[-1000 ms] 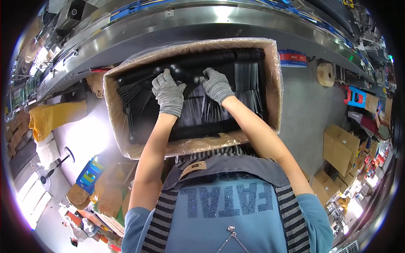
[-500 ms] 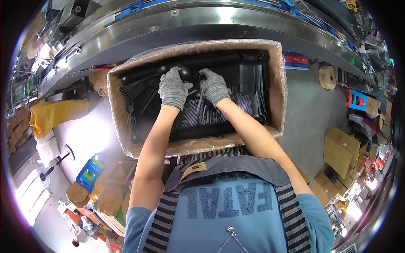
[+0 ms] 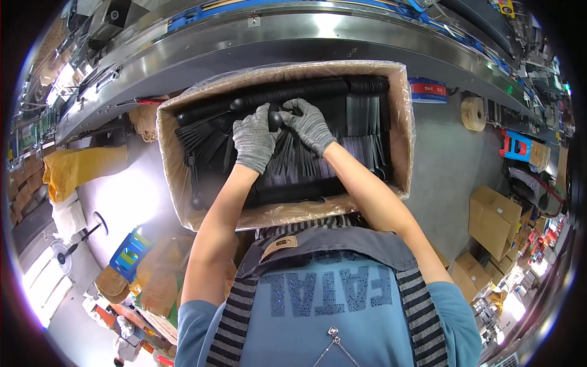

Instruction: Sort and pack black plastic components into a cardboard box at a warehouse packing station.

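A large cardboard box [image 3: 400, 134] lined with clear plastic holds many black plastic spoons [image 3: 362, 115], nested in rows with thin handles side by side. Over its middle, both my hands wear grey knit gloves. My left hand [image 3: 254, 142] is closed on a small bunch of black spoons [image 3: 275, 120], whose rounded bowls show between the hands. My right hand [image 3: 310, 128] has its fingers curled against the other side of that bunch, thumb near the bowls. The handles beneath are partly hidden by my hands. Several loose spoons [image 3: 194, 139] fan out at the box's left.
A metal conveyor frame [image 3: 293, 43] runs along beyond the box. On the right are a blue and red package [image 3: 428, 90], a tape roll [image 3: 473, 114], a blue stool [image 3: 518, 145] and cardboard cartons [image 3: 492, 220]. Yellow sacking [image 3: 85, 168] and a blue stool [image 3: 130, 254] stand left.
The spoon bunch has turned and shifted slightly, its bowls now bunched closer to my left hand. My right hand has moved a little right, its fingers more curled.
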Demonstrator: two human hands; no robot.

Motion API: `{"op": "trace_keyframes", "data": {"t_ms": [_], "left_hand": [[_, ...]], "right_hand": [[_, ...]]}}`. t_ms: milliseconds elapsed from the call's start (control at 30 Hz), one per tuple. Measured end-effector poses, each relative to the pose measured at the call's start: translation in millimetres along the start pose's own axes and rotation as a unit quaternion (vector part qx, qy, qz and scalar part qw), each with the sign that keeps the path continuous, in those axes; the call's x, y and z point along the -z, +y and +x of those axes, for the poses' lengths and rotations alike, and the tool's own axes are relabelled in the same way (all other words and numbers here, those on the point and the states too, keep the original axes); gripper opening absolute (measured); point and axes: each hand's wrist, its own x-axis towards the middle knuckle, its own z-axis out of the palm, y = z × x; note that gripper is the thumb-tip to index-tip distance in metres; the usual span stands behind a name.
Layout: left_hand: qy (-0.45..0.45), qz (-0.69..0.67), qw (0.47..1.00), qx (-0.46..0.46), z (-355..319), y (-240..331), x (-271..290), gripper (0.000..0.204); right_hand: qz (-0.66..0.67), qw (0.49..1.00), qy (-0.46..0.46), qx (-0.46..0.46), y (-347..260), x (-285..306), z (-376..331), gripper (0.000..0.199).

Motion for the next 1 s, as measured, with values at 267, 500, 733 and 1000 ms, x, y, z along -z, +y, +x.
{"op": "trace_keyframes", "data": {"t_ms": [267,500,733,1000], "left_hand": [[0.049,-0.149,0.988,-0.005,-13.9,-4.6,25.5,0.064],[-0.042,-0.555,0.828,0.064,-19.3,-13.8,25.5,0.068],[-0.033,-0.76,0.637,0.12,-59.3,28.2,37.3,0.059],[-0.203,-0.852,0.47,0.108,-74.9,30.5,59.0,0.044]], "right_hand": [[-0.005,0.98,-0.185,0.078,-58.8,40.9,-11.0,0.047],[-0.108,0.946,-0.262,0.159,-104.4,57.2,-8.4,0.047],[-0.142,0.946,-0.26,0.131,-139.7,64.6,-50.6,0.042],[-0.089,0.933,-0.324,0.132,-147.7,83.2,-68.7,0.035]]}}
